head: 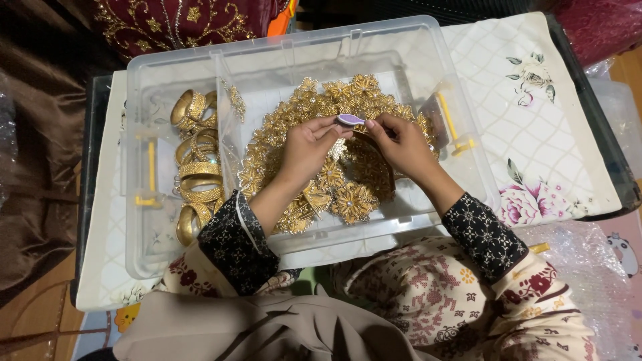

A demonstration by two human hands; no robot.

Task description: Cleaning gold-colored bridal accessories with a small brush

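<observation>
— What's pinched up there in the middle?

— A small purple piece (350,119), held from both sides. The left hand (306,148) is closed on its left end with thumb and forefinger; the right hand (402,146) is closed on its right end the same way. It hangs above the far half of the box's big compartment.

— And under it?

— A heap of gold flower ornaments (334,174), filling that compartment nearly wall to wall. A darker curved band (374,150) rises out of the heap just below the right hand; whether the fingers touch it I cannot tell.

— How should one handle that well?

— I'd judge: keep the grip at the fingertips, wrists lifted off the heap, so no petals snag or bend.

— The rest?

— Gold bangles (194,167) are stacked in the narrow compartment along the box's left wall. The clear box (267,60) has yellow latches (150,177) on both short sides and sits on a floral cloth (535,127), toward its left edge.
</observation>
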